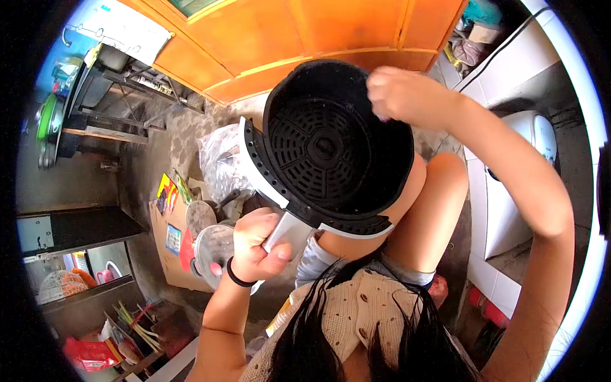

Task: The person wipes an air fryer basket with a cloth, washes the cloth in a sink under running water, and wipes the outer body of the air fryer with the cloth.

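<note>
A black air fryer basket [331, 137] with a slotted round bottom rests over my thighs, its open top facing me. My left hand [258, 245] is wrapped round its white and grey handle at the lower left. At the basket's upper right rim is my right hand [398, 95], with its fingers curled together over the inside edge. Whatever those fingers hold, if anything, is too small to make out.
Orange wooden doors [286, 38] stand ahead. On the floor at left are a clear plastic bag [223, 159], a glass lid [214, 248] and cardboard [165, 248]. A white appliance [525, 137] sits at right beside white tiles [490, 219].
</note>
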`<state>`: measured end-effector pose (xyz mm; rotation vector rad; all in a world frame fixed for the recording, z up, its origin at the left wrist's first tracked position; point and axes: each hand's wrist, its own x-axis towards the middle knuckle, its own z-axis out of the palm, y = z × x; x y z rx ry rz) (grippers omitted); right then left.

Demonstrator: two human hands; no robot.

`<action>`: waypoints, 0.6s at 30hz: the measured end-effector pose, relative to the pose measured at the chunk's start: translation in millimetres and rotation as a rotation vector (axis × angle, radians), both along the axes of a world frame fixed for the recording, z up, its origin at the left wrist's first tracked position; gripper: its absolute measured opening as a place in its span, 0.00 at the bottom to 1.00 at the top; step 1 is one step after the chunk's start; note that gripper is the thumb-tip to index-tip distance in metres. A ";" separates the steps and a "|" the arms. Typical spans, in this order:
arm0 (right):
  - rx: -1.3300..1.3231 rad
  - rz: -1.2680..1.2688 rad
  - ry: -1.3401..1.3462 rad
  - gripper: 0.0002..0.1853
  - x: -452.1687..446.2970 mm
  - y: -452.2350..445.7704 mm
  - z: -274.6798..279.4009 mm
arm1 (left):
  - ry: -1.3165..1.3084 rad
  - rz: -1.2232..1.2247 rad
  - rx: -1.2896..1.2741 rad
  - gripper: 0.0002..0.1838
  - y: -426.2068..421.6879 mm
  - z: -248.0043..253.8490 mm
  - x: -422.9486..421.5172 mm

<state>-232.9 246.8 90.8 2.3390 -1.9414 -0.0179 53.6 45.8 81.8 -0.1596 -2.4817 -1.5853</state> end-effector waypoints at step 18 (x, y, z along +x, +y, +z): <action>0.412 -0.484 -0.770 0.08 12.5 -4.0 30.5 | -0.047 0.318 0.272 0.32 -12.9 -9.4 13.0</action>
